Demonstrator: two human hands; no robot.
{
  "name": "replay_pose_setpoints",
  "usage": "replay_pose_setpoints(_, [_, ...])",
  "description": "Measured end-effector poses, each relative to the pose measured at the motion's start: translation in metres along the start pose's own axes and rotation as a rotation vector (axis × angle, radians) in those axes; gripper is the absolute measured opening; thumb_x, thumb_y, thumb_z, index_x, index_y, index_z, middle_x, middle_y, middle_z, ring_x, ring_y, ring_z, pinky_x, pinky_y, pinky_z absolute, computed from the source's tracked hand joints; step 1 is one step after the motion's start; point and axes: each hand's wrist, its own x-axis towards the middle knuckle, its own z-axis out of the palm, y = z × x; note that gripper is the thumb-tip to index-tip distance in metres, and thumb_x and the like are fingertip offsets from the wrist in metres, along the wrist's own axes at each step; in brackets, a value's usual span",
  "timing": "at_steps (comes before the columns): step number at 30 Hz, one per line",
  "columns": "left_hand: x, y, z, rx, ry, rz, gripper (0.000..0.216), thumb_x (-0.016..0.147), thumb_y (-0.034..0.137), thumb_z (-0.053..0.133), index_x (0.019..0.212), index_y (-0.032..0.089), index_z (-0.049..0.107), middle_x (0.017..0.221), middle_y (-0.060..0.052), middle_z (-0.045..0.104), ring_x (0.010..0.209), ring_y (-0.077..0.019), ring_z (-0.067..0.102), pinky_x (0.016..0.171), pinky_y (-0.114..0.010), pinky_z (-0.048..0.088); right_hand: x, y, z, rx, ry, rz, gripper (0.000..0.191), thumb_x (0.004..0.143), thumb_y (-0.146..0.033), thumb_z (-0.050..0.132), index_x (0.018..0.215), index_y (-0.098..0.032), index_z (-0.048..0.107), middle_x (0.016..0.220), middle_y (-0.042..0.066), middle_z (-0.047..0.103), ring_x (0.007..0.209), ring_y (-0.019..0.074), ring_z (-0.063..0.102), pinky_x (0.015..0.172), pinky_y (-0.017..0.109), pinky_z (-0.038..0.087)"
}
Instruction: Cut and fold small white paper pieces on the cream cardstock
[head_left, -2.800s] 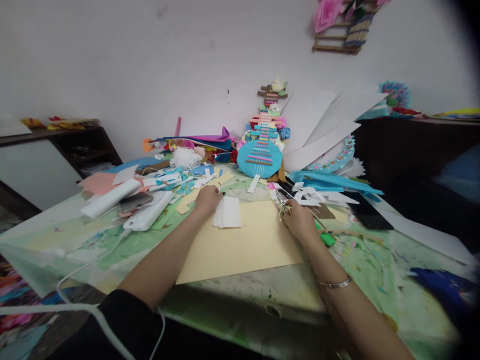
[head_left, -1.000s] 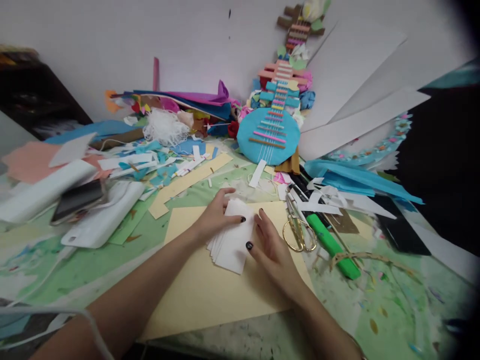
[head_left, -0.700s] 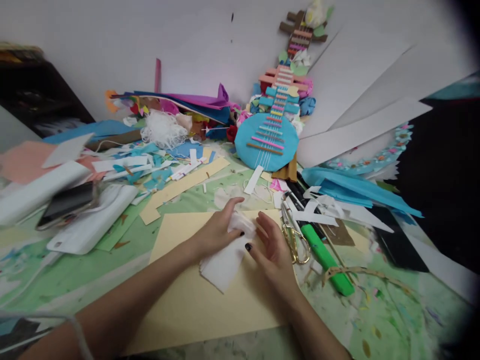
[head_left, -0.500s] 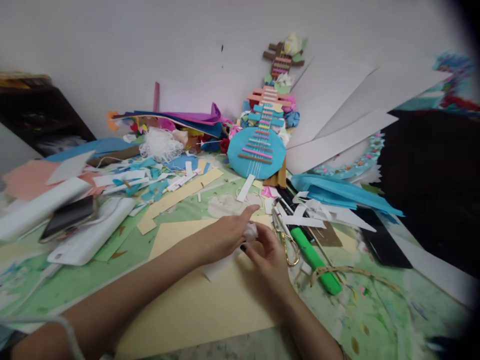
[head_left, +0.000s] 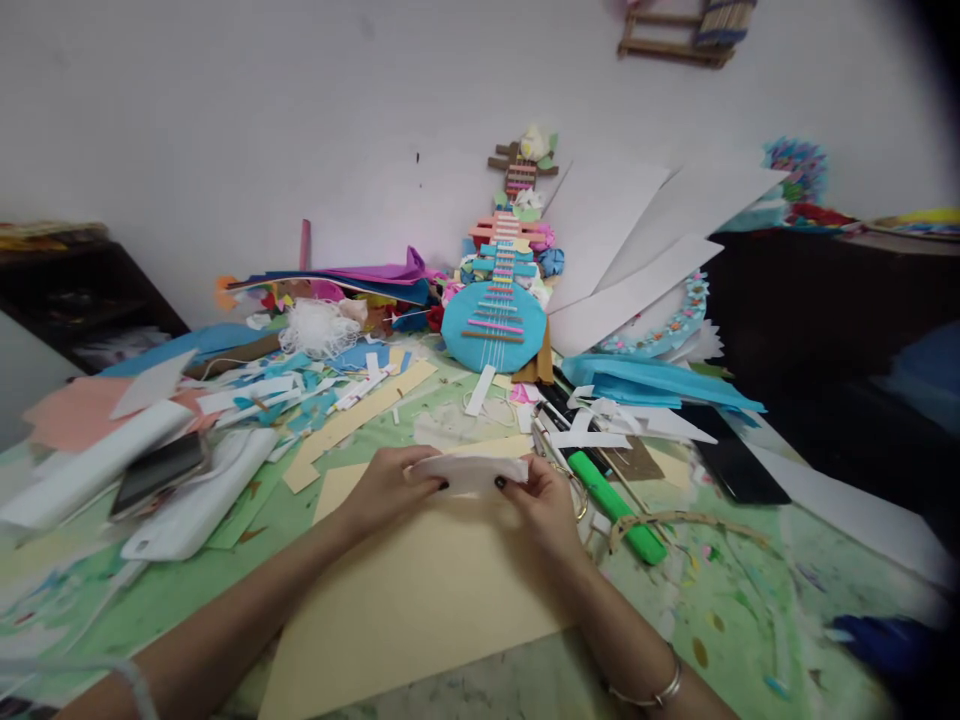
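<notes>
A curved strip of white paper [head_left: 471, 468] is stretched between my two hands, above the cream sheet [head_left: 427, 600]. My left hand [head_left: 394, 485] pinches its left end, thumb toward me. At the other end my right hand [head_left: 544, 497] grips it between thumb and fingers. Just right of my right hand lie gold-handled scissors [head_left: 579, 492], partly hidden by that hand, and a green glue gun or marker-like stick [head_left: 619, 508]. Beyond my hands a blue paper guitar-like craft [head_left: 495, 325] leans at the wall, with thin strings and coloured bars.
At the left are a phone [head_left: 161, 472], a white power strip-like object [head_left: 199, 495] and scattered paper scraps [head_left: 300, 390]. Blue folded paper [head_left: 660, 380] and a black flat slab [head_left: 735, 455] lie at the right. White string [head_left: 319, 327] is heaped at the back.
My hands have moved apart from being close together; the white paper, bunched between them before, is now held out as a strip. The head view has shifted.
</notes>
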Motion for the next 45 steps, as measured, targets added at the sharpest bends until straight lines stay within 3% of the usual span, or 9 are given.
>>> replay_pose_setpoints(6, [-0.004, -0.014, -0.002, -0.151, -0.001, -0.063, 0.014, 0.068, 0.028, 0.062, 0.079, 0.022, 0.067, 0.082, -0.001, 0.069, 0.08, -0.0213, 0.063, 0.073, -0.028, 0.047, -0.002, 0.0, 0.006, -0.145, -0.084, 0.014, 0.028, 0.061, -0.017, 0.064, 0.088, -0.019, 0.056, 0.087, 0.002, 0.063, 0.076, 0.0169, 0.059, 0.067, 0.027, 0.046])
replay_pose_setpoints(15, [-0.007, -0.012, 0.022, -0.4, 0.106, -0.032, 0.051, 0.064, 0.021, 0.067, 0.112, 0.019, 0.051, 0.102, -0.007, 0.063, 0.096, -0.0204, 0.061, 0.083, -0.032, 0.049, -0.003, 0.009, 0.012, -0.16, -0.143, -0.131, 0.039, 0.069, -0.015, 0.058, 0.107, -0.021, 0.047, 0.109, 0.008, 0.062, 0.102, 0.0193, 0.058, 0.092, 0.038, 0.042])
replay_pose_setpoints(20, [-0.005, -0.011, 0.021, -0.245, 0.073, -0.009, 0.043, 0.068, 0.024, 0.064, 0.109, 0.018, 0.054, 0.093, -0.005, 0.061, 0.082, -0.0171, 0.06, 0.072, -0.027, 0.048, -0.001, 0.013, 0.006, -0.258, -0.097, -0.136, 0.032, 0.069, -0.012, 0.054, 0.099, -0.02, 0.052, 0.098, 0.005, 0.063, 0.091, 0.0179, 0.06, 0.082, 0.033, 0.046])
replay_pose_setpoints(24, [0.0, -0.011, 0.01, 0.011, -0.038, 0.11, 0.015, 0.075, 0.026, 0.056, 0.084, 0.017, 0.063, 0.079, -0.002, 0.062, 0.074, -0.0154, 0.057, 0.067, -0.025, 0.041, 0.0, 0.009, 0.002, -0.441, -0.111, -0.148, 0.017, 0.074, -0.019, 0.051, 0.091, -0.018, 0.056, 0.085, 0.003, 0.063, 0.077, 0.017, 0.059, 0.071, 0.029, 0.046])
replay_pose_setpoints(26, [0.002, -0.011, 0.001, 0.057, -0.028, 0.105, 0.019, 0.078, 0.032, 0.053, 0.074, 0.016, 0.063, 0.072, -0.001, 0.06, 0.07, -0.0149, 0.055, 0.065, -0.024, 0.039, -0.001, 0.004, 0.001, -0.592, -0.124, -0.17, 0.019, 0.079, -0.023, 0.05, 0.098, -0.018, 0.054, 0.092, 0.005, 0.065, 0.082, 0.0182, 0.06, 0.075, 0.03, 0.046])
replay_pose_setpoints(31, [-0.01, -0.019, -0.017, -0.053, 0.186, -0.247, 0.032, 0.077, 0.046, 0.054, 0.081, 0.015, 0.062, 0.067, 0.001, 0.057, 0.06, -0.0141, 0.052, 0.053, -0.022, 0.036, -0.01, -0.012, -0.007, -1.255, -0.17, -0.21, 0.025, 0.083, -0.016, 0.049, 0.107, -0.013, 0.053, 0.107, 0.014, 0.064, 0.11, 0.0255, 0.051, 0.092, 0.037, 0.034])
replay_pose_setpoints(37, [-0.036, -0.033, -0.015, -0.145, 0.44, -0.513, 0.039, 0.07, 0.044, 0.063, 0.097, 0.018, 0.052, 0.07, 0.0, 0.06, 0.057, -0.0154, 0.056, 0.048, -0.022, 0.038, -0.018, -0.029, -0.016, -1.61, -0.068, -0.113, 0.023, 0.081, -0.005, 0.043, 0.095, -0.017, 0.056, 0.093, 0.009, 0.067, 0.098, 0.0225, 0.055, 0.084, 0.037, 0.028])
replay_pose_setpoints(41, [-0.05, -0.033, -0.017, -0.291, 0.256, -0.528, 0.058, 0.072, 0.042, 0.062, 0.118, 0.02, 0.034, 0.074, 0.0, 0.063, 0.053, -0.0164, 0.06, 0.05, -0.027, 0.046, -0.019, -0.031, -0.018, -1.687, -0.073, -0.103, 0.021, 0.08, -0.004, 0.043, 0.087, -0.016, 0.058, 0.09, 0.01, 0.067, 0.093, 0.0225, 0.056, 0.076, 0.033, 0.028])
replay_pose_setpoints(45, [-0.063, -0.034, -0.027, 0.237, 0.152, -0.312, 0.059, 0.066, 0.042, 0.068, 0.116, 0.02, 0.046, 0.096, -0.007, 0.058, 0.067, -0.0198, 0.061, 0.063, -0.036, 0.05, -0.018, -0.026, -0.018, -1.677, -0.053, -0.139, 0.019, 0.085, -0.01, 0.042, 0.083, -0.016, 0.06, 0.09, 0.01, 0.067, 0.093, 0.0229, 0.054, 0.076, 0.034, 0.027])
